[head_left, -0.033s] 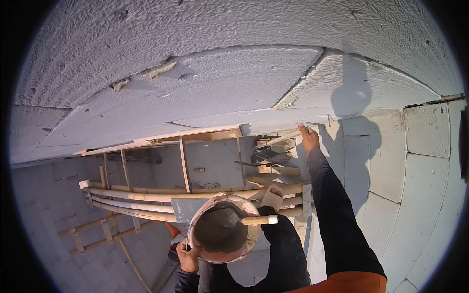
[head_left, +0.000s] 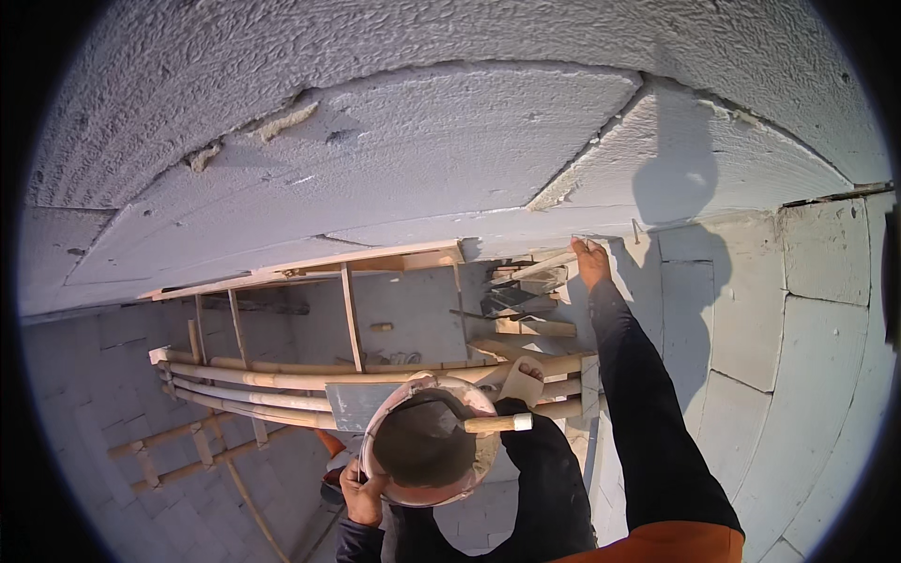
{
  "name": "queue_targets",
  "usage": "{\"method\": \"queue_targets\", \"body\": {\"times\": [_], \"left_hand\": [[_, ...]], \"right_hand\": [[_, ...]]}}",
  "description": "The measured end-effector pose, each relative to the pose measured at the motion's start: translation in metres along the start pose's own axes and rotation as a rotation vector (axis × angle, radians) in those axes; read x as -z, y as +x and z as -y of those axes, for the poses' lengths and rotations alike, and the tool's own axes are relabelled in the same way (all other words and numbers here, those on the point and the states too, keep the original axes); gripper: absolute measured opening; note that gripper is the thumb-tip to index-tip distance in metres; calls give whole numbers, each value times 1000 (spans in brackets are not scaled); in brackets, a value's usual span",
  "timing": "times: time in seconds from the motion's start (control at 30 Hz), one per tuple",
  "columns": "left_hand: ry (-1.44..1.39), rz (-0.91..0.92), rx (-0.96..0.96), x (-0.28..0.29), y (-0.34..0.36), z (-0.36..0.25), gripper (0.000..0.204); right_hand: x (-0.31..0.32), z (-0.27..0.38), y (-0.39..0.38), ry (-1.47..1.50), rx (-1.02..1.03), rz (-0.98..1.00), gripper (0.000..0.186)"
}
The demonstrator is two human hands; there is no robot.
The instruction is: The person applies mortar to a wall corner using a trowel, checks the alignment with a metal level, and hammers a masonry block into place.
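The right hand (head_left: 591, 263) reaches far up to the white block wall (head_left: 732, 310); whether its small, distant fingers pinch anything cannot be told. The left hand (head_left: 361, 493) grips the rim of a round, pinkish mortar pan (head_left: 422, 441) filled with grey mortar, a wooden-handled trowel (head_left: 497, 424) resting inside it.

Head view — high, facing downward

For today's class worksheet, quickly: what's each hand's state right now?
Left hand: not in view.
Right hand: against the wall block, grip cannot be told.
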State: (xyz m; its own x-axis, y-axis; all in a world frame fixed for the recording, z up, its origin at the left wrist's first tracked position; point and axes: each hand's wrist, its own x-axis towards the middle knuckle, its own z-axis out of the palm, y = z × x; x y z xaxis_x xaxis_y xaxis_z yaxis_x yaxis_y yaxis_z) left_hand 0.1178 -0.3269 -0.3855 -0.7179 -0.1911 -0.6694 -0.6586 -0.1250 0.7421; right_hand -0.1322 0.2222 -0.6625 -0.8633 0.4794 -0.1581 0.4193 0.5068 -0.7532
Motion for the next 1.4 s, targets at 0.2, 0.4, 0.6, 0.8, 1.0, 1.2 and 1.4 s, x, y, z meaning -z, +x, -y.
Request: {"method": "queue_targets", "body": {"times": [0.2,0.4,0.6,0.8,1.0,1.2,1.4], "left_hand": [[3,-43,33,8,4,5,22],[88,39,3,18,-8,-6,17],[-9,-46,-14,1,-15,-19,21],[62,39,14,-20,-17,-50,18],[90,81,2,-22,-35,-76,17],[114,150,-9,-35,-44,-91,19],[180,130,-37,-17,-48,-87,17]], "right_hand": [[-23,9,-13,59,-252,224,51],[5,-7,-44,-81,-104,42,44],[66,35,-127,538,-527,333,35],[121,102,-145,937,-472,222,24],[147,181,-85,882,-369,143,38],[145,172,-51,340,-145,59,47],[133,214,-67,631,-381,243,41]]}}
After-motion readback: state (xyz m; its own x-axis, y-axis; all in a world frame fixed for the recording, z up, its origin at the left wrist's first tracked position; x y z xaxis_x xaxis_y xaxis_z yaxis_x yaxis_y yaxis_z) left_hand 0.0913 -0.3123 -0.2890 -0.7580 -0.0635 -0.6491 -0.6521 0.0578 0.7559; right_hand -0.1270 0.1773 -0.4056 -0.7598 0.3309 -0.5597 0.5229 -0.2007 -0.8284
